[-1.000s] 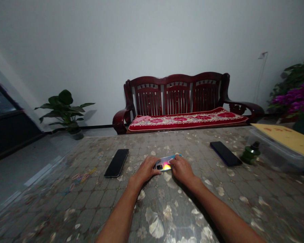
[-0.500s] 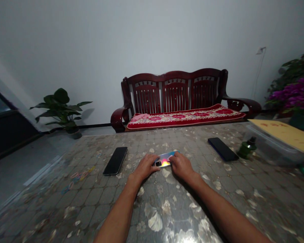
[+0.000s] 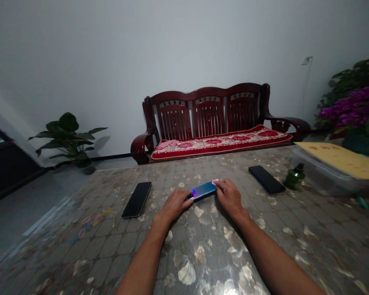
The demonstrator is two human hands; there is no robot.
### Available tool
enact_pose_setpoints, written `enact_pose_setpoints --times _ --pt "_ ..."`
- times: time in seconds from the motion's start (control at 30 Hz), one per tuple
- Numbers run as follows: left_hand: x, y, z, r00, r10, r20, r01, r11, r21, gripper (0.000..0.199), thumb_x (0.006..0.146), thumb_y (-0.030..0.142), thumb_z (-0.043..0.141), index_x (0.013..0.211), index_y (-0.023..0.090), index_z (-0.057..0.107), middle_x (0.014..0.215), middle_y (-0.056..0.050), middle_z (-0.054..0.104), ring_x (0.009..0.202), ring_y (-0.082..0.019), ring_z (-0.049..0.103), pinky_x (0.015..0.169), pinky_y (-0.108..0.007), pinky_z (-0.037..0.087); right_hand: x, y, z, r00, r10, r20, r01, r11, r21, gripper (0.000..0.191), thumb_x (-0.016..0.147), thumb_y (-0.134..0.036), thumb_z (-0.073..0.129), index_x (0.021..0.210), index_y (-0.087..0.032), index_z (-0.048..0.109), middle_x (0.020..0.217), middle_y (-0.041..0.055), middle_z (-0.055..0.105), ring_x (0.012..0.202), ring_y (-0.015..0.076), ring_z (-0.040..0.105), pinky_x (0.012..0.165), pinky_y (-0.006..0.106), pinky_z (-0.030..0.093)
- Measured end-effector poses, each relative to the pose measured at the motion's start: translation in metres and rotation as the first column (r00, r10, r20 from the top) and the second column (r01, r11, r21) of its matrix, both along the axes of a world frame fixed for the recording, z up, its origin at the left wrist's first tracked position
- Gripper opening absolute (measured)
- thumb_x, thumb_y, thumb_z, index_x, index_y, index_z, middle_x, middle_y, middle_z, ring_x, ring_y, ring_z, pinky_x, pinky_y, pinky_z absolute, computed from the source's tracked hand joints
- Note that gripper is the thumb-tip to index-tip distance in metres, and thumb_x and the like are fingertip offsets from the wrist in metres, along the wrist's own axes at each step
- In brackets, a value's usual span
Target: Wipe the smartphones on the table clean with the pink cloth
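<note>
A shiny blue phone (image 3: 205, 190), back side up, lies at a slant on the patterned table between my hands. My left hand (image 3: 176, 205) grips its left end near the camera, with the thumb along the near edge. At the right end, the fingers of my right hand (image 3: 229, 197) are pressed together on a small pink piece (image 3: 215, 182) at the phone's corner. A black phone (image 3: 137, 200) rests to the left, and another dark phone (image 3: 266, 179) to the right.
Coloured rubber bands (image 3: 94, 220) lie at the left. A green bottle (image 3: 294, 176) stands beside a clear plastic box (image 3: 322, 176) topped by a yellow sheet (image 3: 341, 159). Beyond the table (image 3: 110, 176) is a wooden bench (image 3: 207, 119); potted plants stand at both sides.
My right hand has slid rightward along the blue phone to its end, uncovering more of its back. The reflection on the phone has turned from bright rainbow to blue. The view has shifted slightly.
</note>
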State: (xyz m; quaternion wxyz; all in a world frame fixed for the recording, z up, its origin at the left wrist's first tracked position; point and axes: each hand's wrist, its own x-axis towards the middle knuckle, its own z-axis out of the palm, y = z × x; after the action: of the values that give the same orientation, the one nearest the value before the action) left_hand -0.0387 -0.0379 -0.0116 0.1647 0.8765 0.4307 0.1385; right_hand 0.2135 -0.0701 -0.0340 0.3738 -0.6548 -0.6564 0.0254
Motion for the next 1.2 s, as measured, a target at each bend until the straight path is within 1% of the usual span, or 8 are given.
enact_pose_setpoints --times 0.1,0.23,0.37,0.53,0.73,0.9,1.0,1.2 --pt "0.003 0.003 0.005 1.000 0.030 -0.002 -0.030 0.999 -0.015 0.036 0.100 0.039 0.052 0.127 0.025 0.070 0.123 -0.007 0.074 0.112 -0.027 0.065 0.101 -0.035 0.046 -0.003 0.001 -0.001 0.999 0.035 -0.038 -0.033 0.997 0.070 0.030 0.099 -0.022 0.049 0.111 -0.023 0.076 0.098 0.0071 0.066 0.096 0.0208 0.060 0.088 0.029 0.044" --pt "0.003 0.008 0.005 0.999 0.042 -0.011 -0.042 0.999 -0.008 0.040 0.104 0.041 0.042 0.129 0.025 0.069 0.120 -0.006 0.076 0.108 -0.026 0.067 0.097 -0.033 0.048 -0.007 0.005 -0.003 0.994 0.058 -0.090 -0.047 0.992 0.116 0.031 0.098 -0.022 0.048 0.112 -0.023 0.075 0.098 0.0074 0.066 0.095 0.0208 0.061 0.088 0.029 0.046" --pt "0.002 0.010 0.004 0.998 0.053 -0.035 -0.052 0.999 0.010 0.042 0.105 0.040 0.038 0.128 0.026 0.070 0.119 -0.006 0.076 0.108 -0.026 0.068 0.097 -0.032 0.048 -0.011 0.009 -0.002 0.990 0.042 -0.134 -0.026 0.993 0.118 0.031 0.099 -0.023 0.047 0.112 -0.023 0.076 0.097 0.0076 0.066 0.094 0.0210 0.062 0.087 0.029 0.048" --pt "0.003 0.010 0.005 0.996 0.070 -0.047 -0.069 0.998 0.013 0.042 0.106 0.040 0.037 0.129 0.026 0.069 0.118 -0.007 0.076 0.107 -0.026 0.068 0.095 -0.033 0.048 -0.017 0.012 0.000 0.988 0.072 -0.136 -0.053 0.989 0.139 0.032 0.099 -0.022 0.047 0.114 -0.022 0.075 0.098 0.0079 0.066 0.094 0.0205 0.062 0.088 0.029 0.048" --pt "0.001 0.010 0.005 0.999 0.043 -0.019 -0.043 0.999 0.003 0.044 0.106 0.039 0.034 0.127 0.025 0.070 0.117 -0.007 0.077 0.104 -0.026 0.069 0.094 -0.033 0.048 -0.020 0.017 -0.001 0.987 0.028 -0.157 -0.009 0.993 0.118 0.033 0.100 -0.021 0.046 0.115 -0.022 0.075 0.100 0.0081 0.066 0.094 0.0204 0.062 0.088 0.029 0.048" --pt "0.002 0.008 0.008 0.999 0.041 -0.012 -0.041 0.999 0.001 0.044 0.106 0.038 0.034 0.129 0.025 0.069 0.119 -0.006 0.077 0.105 -0.025 0.069 0.095 -0.033 0.048 -0.033 0.011 -0.001 0.987 0.136 -0.081 -0.125 0.985 0.122 0.031 0.099 -0.019 0.048 0.115 -0.022 0.075 0.098 0.0080 0.065 0.093 0.0203 0.062 0.086 0.028 0.049" --pt "0.002 0.007 0.011 0.999 0.037 -0.012 -0.038 0.999 -0.013 0.045 0.106 0.038 0.033 0.128 0.025 0.070 0.116 -0.007 0.077 0.104 -0.026 0.070 0.093 -0.032 0.048 -0.033 0.012 -0.002 0.982 0.187 -0.023 -0.182 0.972 0.149 0.030 0.098 -0.017 0.050 0.114 -0.023 0.075 0.096 0.0075 0.065 0.092 0.0204 0.061 0.084 0.028 0.049" --pt "0.003 0.008 0.012 0.998 0.052 -0.040 -0.053 0.998 -0.029 0.046 0.107 0.038 0.031 0.128 0.024 0.070 0.119 -0.008 0.076 0.106 -0.027 0.070 0.094 -0.032 0.047 -0.003 0.027 -0.011 0.994 0.058 -0.097 -0.033 0.969 0.243 0.030 0.098 -0.017 0.049 0.109 -0.022 0.077 0.092 0.0075 0.064 0.086 0.0210 0.062 0.080 0.030 0.050"
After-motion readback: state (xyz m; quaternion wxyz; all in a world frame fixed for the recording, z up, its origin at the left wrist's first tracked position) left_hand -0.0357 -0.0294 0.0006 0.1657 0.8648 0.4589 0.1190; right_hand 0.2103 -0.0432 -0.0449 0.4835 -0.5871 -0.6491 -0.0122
